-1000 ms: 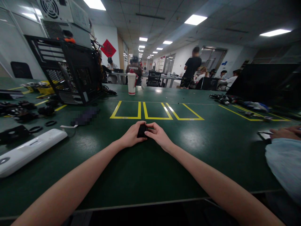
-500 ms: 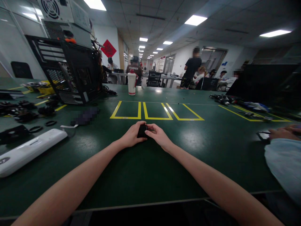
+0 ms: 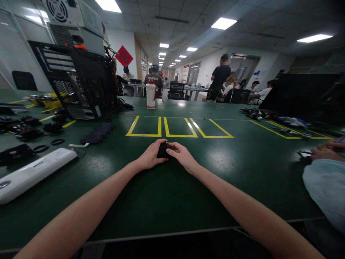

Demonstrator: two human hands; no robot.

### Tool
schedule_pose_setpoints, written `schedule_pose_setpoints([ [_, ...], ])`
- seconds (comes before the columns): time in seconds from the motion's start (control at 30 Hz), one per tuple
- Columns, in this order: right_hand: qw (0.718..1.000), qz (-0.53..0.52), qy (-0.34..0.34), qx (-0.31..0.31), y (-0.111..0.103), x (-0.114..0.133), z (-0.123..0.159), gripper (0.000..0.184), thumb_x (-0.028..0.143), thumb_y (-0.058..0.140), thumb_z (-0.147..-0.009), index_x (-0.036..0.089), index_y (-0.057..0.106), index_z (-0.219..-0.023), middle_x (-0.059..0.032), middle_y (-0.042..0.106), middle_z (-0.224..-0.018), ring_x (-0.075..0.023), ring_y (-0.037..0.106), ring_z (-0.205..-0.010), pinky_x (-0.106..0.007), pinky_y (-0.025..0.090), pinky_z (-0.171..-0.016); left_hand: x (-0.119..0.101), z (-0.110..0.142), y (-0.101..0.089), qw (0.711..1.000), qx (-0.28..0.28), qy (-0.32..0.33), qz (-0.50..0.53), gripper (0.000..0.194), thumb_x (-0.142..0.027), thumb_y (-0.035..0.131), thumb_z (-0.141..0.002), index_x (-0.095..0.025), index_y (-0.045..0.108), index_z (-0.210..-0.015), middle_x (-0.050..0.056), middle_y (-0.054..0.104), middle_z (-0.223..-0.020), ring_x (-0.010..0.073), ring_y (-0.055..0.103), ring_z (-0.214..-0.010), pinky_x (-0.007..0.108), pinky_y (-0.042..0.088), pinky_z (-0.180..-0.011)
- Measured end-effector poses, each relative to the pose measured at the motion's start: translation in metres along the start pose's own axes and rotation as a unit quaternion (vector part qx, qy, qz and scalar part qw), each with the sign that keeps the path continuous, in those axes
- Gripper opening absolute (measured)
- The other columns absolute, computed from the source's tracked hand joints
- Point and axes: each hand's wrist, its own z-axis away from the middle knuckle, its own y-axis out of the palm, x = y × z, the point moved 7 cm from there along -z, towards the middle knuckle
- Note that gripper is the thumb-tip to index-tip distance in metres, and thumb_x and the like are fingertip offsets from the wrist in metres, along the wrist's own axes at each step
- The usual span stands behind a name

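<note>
Between my two hands is a small black block-like object (image 3: 162, 151), too dark to name more exactly, low over the green table (image 3: 161, 194). My left hand (image 3: 151, 154) is closed round its left side, thumb at the near edge and fingers over the far edge. From the right, my right hand (image 3: 181, 154) pinches the object's right end with thumb and fingertips. Part of the object is hidden behind the fingers. Just beyond my hands, yellow tape outlines (image 3: 181, 136) mark the tabletop.
Left stand a black computer case (image 3: 81, 82), a white elongated device (image 3: 37, 174) and several dark parts. A white cup (image 3: 151, 95) with a red lid stands farther back. At right are a dark screen (image 3: 302, 93), cables (image 3: 256, 113) and another person's hand (image 3: 327, 151).
My hands stay almost in place round the black object, with slight movement of the right fingertips. The neighbouring person's hand at the right shifts a little.
</note>
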Motion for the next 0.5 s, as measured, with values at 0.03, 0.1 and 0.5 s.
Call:
schedule_pose_setpoints([
  [0.03, 1.000, -0.014, -0.004, 0.005, 0.0013, 0.0018, 0.0005, 0.028, 0.026, 0.058, -0.070, 0.019, 0.052, -0.097, -0.0036, 0.055, -0.102, -0.0155, 0.054, -0.094, -0.036, 0.040, -0.088, -0.0003, -0.0002, -0.0001, 1.000, -0.003, 0.003, 0.000, 0.064, -0.030, 0.063, -0.066, -0.021, 0.029, -0.120, 0.009, 0.042, -0.118, 0.0259, 0.044, -0.109, 0.045, 0.034, -0.094],
  [0.1, 0.999, -0.036, -0.016, 0.010, 0.0037, 0.0056, 0.0017, 0.025, 0.024, 0.060, -0.068, 0.019, 0.051, -0.092, -0.0027, 0.055, -0.100, -0.0151, 0.054, -0.094, -0.035, 0.040, -0.088, -0.0003, -0.0008, 0.0002, 1.000, -0.006, 0.007, 0.000, 0.064, -0.029, 0.063, -0.066, -0.020, 0.030, -0.119, 0.009, 0.043, -0.117, 0.0256, 0.045, -0.108, 0.044, 0.035, -0.093],
  [0.5, 1.000, 0.008, 0.006, -0.008, -0.0003, -0.0007, -0.0002, 0.030, 0.027, 0.057, -0.071, 0.019, 0.052, -0.099, -0.0054, 0.054, -0.104, -0.0164, 0.053, -0.096, -0.037, 0.039, -0.089, 0.0021, -0.0007, 0.0021, 1.000, -0.004, 0.004, -0.007, 0.064, -0.030, 0.063, -0.067, -0.020, 0.028, -0.119, 0.009, 0.041, -0.119, 0.0254, 0.043, -0.110, 0.043, 0.034, -0.095],
])
